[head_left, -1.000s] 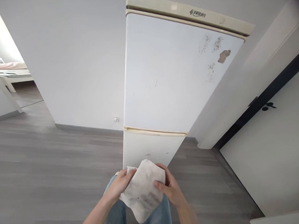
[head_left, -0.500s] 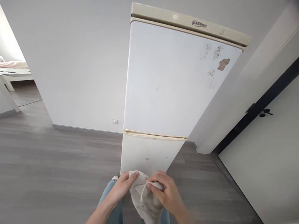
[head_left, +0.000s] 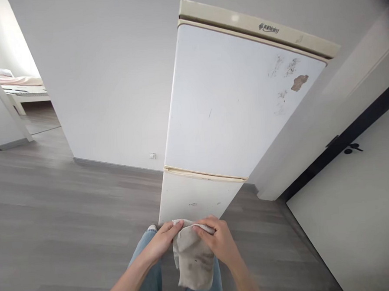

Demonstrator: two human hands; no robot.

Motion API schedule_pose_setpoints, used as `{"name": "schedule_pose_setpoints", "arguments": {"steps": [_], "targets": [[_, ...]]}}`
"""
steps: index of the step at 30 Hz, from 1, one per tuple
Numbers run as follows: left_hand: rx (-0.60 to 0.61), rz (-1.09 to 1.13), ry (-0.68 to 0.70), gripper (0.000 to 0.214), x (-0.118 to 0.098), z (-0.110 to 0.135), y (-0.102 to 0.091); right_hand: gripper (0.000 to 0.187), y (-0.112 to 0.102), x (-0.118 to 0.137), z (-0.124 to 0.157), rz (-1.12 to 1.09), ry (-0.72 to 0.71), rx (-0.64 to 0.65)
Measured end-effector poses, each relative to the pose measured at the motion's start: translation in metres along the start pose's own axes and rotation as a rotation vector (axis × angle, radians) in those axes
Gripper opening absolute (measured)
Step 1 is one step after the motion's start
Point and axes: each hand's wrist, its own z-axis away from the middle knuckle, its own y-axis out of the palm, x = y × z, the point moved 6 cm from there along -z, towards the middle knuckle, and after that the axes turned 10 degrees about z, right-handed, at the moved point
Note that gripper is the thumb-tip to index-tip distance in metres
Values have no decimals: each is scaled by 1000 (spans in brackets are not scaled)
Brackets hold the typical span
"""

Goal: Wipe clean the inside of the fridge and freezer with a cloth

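A stained, off-white cleaning cloth (head_left: 196,262) was held up between two bare hands, in front of the foot of a two-door Meling refrigerator (head_left: 225,105) and above the light-blue jeans (head_left: 145,261) of the wearer. It was hung from its upper edge, with the lower part left loose and marked by dark smudges, mostly toward the right. By its drape, the fabric was judged to be light, soft and limp, with little grip lost to slipperiness and no risk of breakage; whether it was damp could not be told. The best hold was judged to be offered by the upper edge and its corners, where the material appeared cleaner and could be drawn taut.

The upper left corner was pinched by the left hand (head_left: 168,234), its thumb laid over the near face and its fingers curled behind. The folded upper edge farther right was gripped by the right hand (head_left: 217,236), thumb in front; its fingertips were partly hidden by the fold. Neither hand was spread, and the two were kept just apart, joined only by the fabric.
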Motion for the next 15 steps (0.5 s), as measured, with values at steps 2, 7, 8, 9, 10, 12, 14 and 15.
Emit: {"name": "schedule_pose_setpoints", "arguments": {"steps": [2,7,8,9,10,12,14,15], "targets": [[8,17,-12,40,3,0,-1,23,1,-2,-2,-20,5,23],[182,-23,80,51,-3,2,16,27,-5,-6,-4,-29,13,-116],[192,-91,133,51,-7,3,19,27,-5,-5,-5,0,-4,-128],[179,-161,182,50,-11,2,22,28,-4,-3,-6,34,-22,-127],[156,-215,216,48,-14,1,22,29,-3,-2,-7,66,-33,-112],[109,-251,228,47,-17,-1,20,31,-2,-2,-9,115,-26,-61],[89,-243,216,48,-20,-2,16,33,-3,-5,-11,153,-6,-14],[92,-249,214,48,-23,-1,13,34,-4,-7,-12,181,-4,5]]}}
